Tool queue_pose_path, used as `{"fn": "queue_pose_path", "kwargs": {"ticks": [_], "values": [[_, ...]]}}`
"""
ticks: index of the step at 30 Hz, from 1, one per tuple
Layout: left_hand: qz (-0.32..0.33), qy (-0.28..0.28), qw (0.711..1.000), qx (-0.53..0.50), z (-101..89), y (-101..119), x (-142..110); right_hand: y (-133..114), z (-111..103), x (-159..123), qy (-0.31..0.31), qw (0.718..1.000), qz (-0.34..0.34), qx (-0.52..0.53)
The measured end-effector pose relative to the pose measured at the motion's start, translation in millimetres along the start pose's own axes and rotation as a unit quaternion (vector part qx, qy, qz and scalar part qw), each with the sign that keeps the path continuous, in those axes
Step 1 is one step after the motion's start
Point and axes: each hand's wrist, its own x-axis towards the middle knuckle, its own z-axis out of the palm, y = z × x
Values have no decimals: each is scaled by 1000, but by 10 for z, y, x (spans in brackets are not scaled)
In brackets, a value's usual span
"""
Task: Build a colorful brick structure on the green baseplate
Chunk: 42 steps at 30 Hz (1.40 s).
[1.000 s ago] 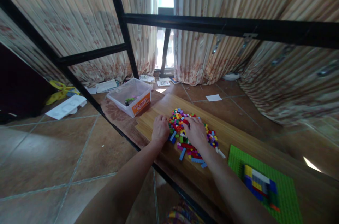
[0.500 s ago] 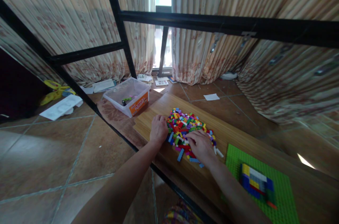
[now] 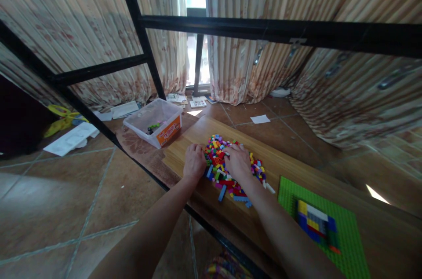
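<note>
- On the worktop point(image 3: 204, 130), the right hand point(image 3: 238, 162) hides the middle of a brick pile point(image 3: 217, 172); whatever sits under its bent fingers is lost to me.
- Left hand point(image 3: 194, 161): its fingers are curled in, and I cannot tell whether they pinch a brick; the same goes for the right.
- The right forearm covers part of the green baseplate point(image 3: 349, 235).
- I count two hands, one pile, one baseplate with one built-up block point(image 3: 318, 221) on it, and one clear box point(image 3: 138, 130) with a few pieces inside; the loose bricks are too many to number.
- The pile lies below the right fingers and just beside the left ones, at their right.
</note>
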Motion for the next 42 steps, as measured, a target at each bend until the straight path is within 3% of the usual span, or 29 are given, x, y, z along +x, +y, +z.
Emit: {"fn": "queue_pose_path", "kwargs": {"ticks": [11, 18, 26, 31, 35, 40, 42], "values": [[2, 3, 1000, -6, 6, 2, -2, 134, -11, 1, -38, 999, 25, -8], [-4, -4, 1000, -11, 1, 2, -1, 140, 34, 88, -33, 999, 21, -5], [-4, -3, 1000, -13, -2, 2, -1, 180, 15, -12, -1, 1000, -2, 29], [-9, 5, 999, -34, 20, -7, 4, 178, -105, -185, 70, 992, -39, 95], [-32, 24, 993, -111, 2, -19, 47, 146, -198, -447, 140, 975, -42, 168], [-64, 71, 980, -175, -217, 40, -32, 76, -279, -798, 190, 958, 9, 212], [-69, 78, 960, -260, -338, 165, -172, 53, -308, -891, 202, 956, 23, 212]]}}
